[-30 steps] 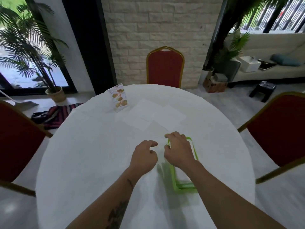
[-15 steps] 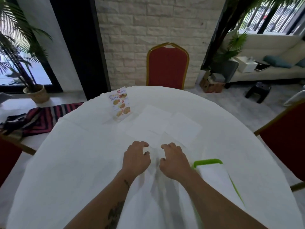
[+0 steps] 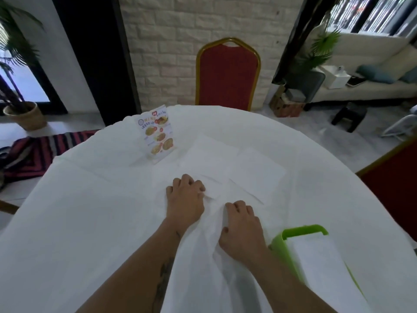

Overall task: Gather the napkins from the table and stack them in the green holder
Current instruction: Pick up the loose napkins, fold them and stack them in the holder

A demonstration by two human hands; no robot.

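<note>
Several white napkins lie flat on the white tablecloth past my hands: one near the menu card, one to its right, and one just in front of my fingers. My left hand has its fingers curled on the crumpled near corner of that closest napkin. My right hand sits a little nearer to me, its fingers curled on a raised white edge of the same napkin. The green holder stands at my right beside the right wrist, with a white napkin lying inside it.
A standing menu card is at the far left of the round table. Red chairs stand behind the table and at the right edge. A potted plant and a striped rug are on the floor at left.
The camera has moved closer and tilted down. My left hand has slid forward onto the nearest napkin and scrunched its corner. My right hand has stayed just left of the green holder.
</note>
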